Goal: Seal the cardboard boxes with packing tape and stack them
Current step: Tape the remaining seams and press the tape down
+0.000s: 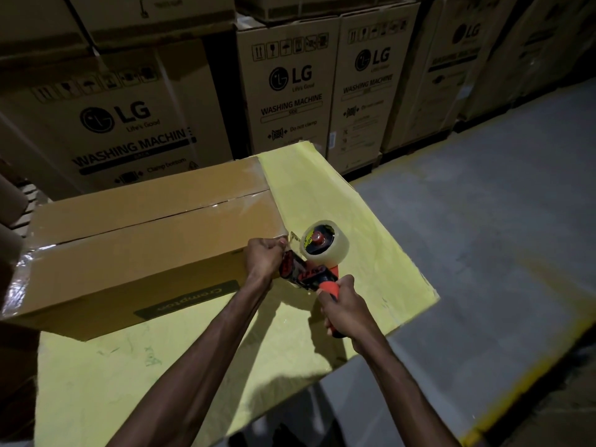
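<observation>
Bare L hand (264,260), R hand (343,306)

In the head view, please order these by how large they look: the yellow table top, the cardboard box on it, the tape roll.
1. yellow table top
2. cardboard box
3. tape roll, by far the smallest

Head camera looks forward and down, close over the yellow table (322,195).

Brown cardboard box (145,227), flaps closed, clear tape glossy along top seam and left end, lies left on yellow tabletop (354,204); red-black, orange-handled tape dispenser (309,272) with clear roll (325,241) at its near right corner.
</observation>
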Demonstrator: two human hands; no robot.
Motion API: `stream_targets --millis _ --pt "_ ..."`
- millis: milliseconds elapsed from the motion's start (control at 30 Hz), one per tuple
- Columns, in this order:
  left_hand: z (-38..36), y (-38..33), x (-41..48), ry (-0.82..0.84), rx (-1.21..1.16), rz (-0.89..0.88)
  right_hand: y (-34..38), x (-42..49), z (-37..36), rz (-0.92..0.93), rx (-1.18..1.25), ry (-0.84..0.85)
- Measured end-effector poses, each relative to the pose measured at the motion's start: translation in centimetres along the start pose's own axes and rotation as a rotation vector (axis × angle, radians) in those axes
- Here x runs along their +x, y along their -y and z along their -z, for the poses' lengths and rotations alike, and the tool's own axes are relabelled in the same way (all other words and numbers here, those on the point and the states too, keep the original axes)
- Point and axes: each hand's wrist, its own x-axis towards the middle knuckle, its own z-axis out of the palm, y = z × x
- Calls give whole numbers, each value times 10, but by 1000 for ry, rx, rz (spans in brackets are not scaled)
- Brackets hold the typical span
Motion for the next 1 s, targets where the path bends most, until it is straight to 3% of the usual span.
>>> stream_targets --millis 267,667,1000 --pt "1 -2 -8 -58 72 -121 -6 6 -7 -29 87 -31" --pt "1 3 -2 -35 -21 -100 -17 13 -7 -29 148 -57" --pt "-7 -6 5 -12 -232 9 -55 -1 -8 272 -22 -232"
